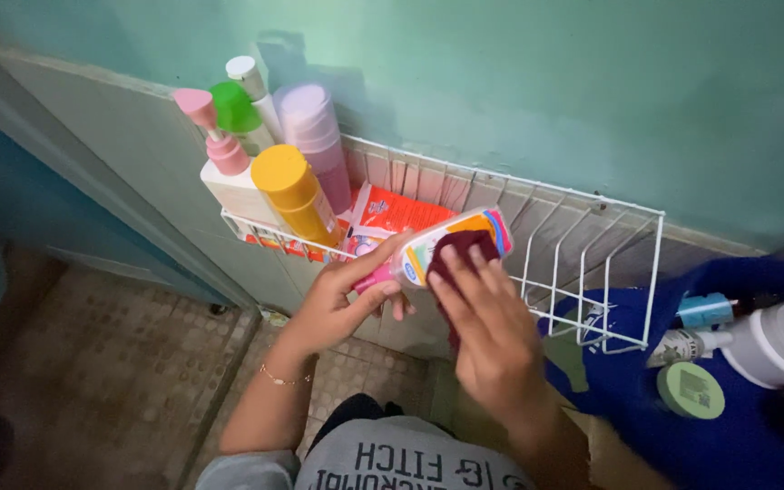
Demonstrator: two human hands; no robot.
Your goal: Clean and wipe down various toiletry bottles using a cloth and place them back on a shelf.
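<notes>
My left hand grips a small clear bottle with a colourful label and pink cap, held sideways in front of a white wire wall rack. My right hand presses a dark maroon cloth against the bottle's side. The cloth hangs down below my fingers. A thin bracelet circles my left wrist.
In the rack's left end stand a yellow-capped bottle, a pink pump bottle, a green-capped bottle, a lilac can and a red packet. At right, several bottles and a green-lidded jar lie on blue cloth.
</notes>
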